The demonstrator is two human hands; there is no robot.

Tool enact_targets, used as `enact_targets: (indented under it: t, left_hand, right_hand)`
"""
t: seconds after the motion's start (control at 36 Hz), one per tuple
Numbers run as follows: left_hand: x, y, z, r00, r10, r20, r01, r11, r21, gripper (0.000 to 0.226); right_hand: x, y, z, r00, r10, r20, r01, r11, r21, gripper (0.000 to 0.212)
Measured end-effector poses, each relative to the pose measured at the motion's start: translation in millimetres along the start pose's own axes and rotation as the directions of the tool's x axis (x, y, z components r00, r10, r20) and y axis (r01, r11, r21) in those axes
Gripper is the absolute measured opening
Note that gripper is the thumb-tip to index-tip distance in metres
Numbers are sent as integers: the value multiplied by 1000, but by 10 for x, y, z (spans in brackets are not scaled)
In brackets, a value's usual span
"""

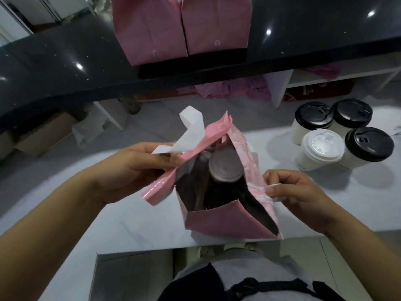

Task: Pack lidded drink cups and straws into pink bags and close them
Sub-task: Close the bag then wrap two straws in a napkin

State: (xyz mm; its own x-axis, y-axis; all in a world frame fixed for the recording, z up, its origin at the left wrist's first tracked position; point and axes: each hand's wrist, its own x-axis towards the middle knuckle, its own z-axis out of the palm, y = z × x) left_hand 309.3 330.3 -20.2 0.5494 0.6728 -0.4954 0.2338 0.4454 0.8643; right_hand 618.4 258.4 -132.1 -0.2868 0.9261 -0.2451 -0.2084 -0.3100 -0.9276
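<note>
The pink bag stands open on the white counter, a lidded cup inside. The left hand pinches its left flap with curled fingers, and the right hand pinches its right rim. Four spare cups stand close together to the right.

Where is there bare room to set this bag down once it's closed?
Bare white counter lies left of the open bag, beneath the left hand and forearm. The black counter is bare left and right of the two closed bags. Crowded: four lidded cups cluster just beyond the right hand.
</note>
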Motion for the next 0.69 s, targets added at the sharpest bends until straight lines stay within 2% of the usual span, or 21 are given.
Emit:
enact_targets:
  t: [0.14,0.33,0.39,0.5,0.56,0.69]
  left_hand:
    - [-97,-149,-118,999,40,8,-40,998,-50,45]
    - [-242,-457,-335,986,57,-156,-78,988,-130,66]
    - [-289,-548,-393,981,65,-184,-99,979,-179,66]
    - [-390,-676,-488,966,140,-217,-206,923,-325,47]
    - [-431,-712,-498,967,164,-193,-218,927,-306,44]
    - [-437,-752,-388,979,103,-175,-138,970,-200,56]
  right_hand:
    - [-66,-13,-112,996,-27,-80,22,998,-67,24]
    - [-163,55,-267,982,-46,-185,37,998,-50,20]
    - [-204,85,-270,978,-61,-200,48,996,-70,17]
    - [-312,107,-290,950,-79,-301,76,997,-24,28]
    - [-363,97,-292,944,-85,-319,73,996,-49,26]
    - [-358,55,-135,954,-103,-283,59,985,-162,22]
